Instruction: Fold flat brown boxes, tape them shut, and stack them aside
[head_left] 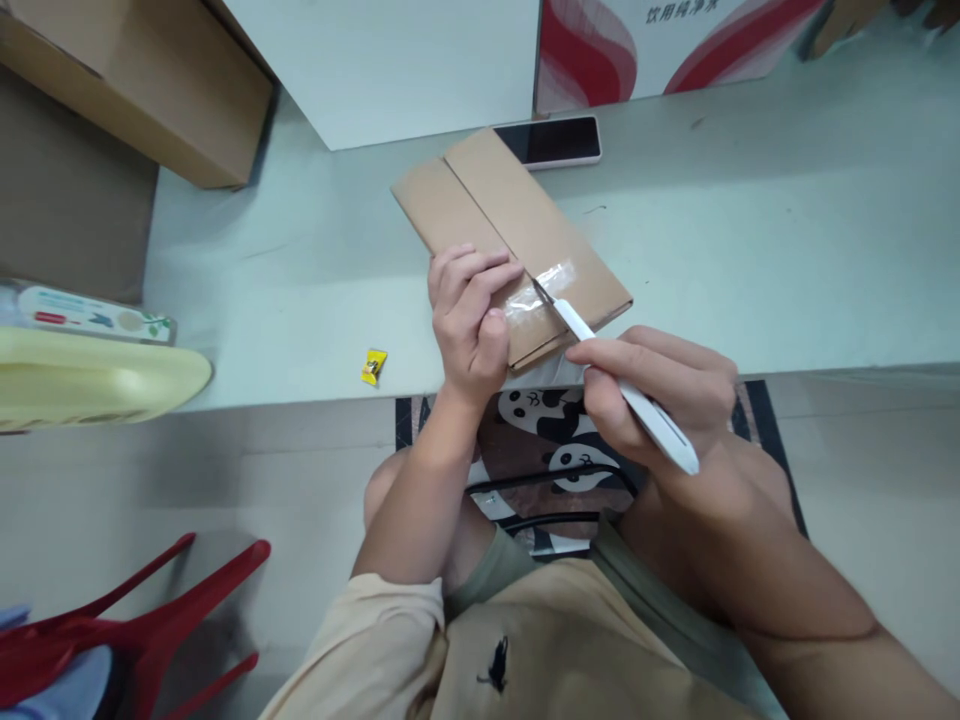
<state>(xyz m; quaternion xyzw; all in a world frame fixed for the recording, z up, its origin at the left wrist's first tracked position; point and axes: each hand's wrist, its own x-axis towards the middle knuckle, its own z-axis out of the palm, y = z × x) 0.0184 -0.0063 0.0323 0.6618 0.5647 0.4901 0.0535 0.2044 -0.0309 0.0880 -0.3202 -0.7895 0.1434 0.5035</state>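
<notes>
Pale green tabletop (750,230) fills the upper half of the view; grey floor lies below its near edge.

Nearest, at 6 o'clock: beige shirt and lap of the person, with a panda-print bag (555,440) between the forearms. At 8 o'clock, a red plastic chair (150,620) on the floor.

Right hand (660,400), at 4 o'clock of centre: fingers closed around a white utility knife (630,390), held pen-style. Blade tip points to 10 o'clock and meets the clear tape strip (541,290) on the box seam; whether the tip has pierced the tape cannot be told at this resolution.

Left hand (469,320), just left of centre: palm down, fingers curled and pressing on the near end of a flat cardboard box (510,230), not wrapped round it. Thumb lies beside the tape.

Box lies on the table at centre, long axis running 11 to 5 o'clock, its near corner overhanging the table edge.

At 9 o'clock of the left hand, a small yellow wrapper (373,365) on the table. Further left, a pale yellow tray (97,385).

Far side: a smartphone (555,140) at 12 o'clock, touching the box's far end. Large cardboard carton (150,90) at 10 o'clock. White panel (390,70) and red-and-white sign (660,45) behind.
</notes>
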